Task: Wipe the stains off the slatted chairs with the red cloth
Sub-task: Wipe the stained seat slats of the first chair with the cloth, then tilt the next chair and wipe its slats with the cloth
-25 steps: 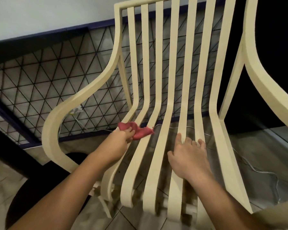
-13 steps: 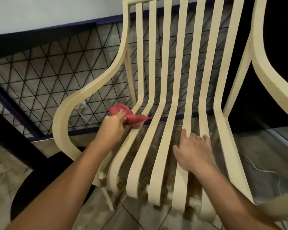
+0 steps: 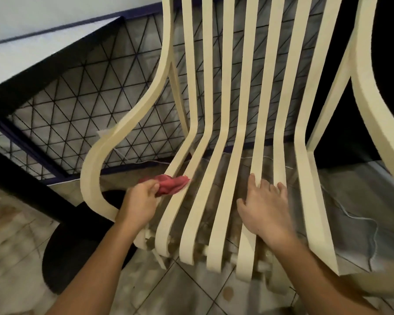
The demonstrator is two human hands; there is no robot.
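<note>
Slatted chair (image 3: 241,133) seen from above. Left hand (image 3: 141,201) grips the bunched red cloth (image 3: 171,184), pressing it on the leftmost seat slat. At 3 o'clock from the cloth, right hand (image 3: 264,205) lies flat, fingers spread over the middle slats. Tiled floor (image 3: 191,292) below.

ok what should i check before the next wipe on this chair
1. Grip on cloth: left hand pinches the red cloth: ok.
2. Cloth contact: it lies on the leftmost seat slat: ok.
3. Chair steadied: right hand rests flat on the middle slats, fingers straight: ok.
4. Stains left on the slats: too blurred: cannot tell.
5. White cable on the floor, apart from both hands: ok.
</note>
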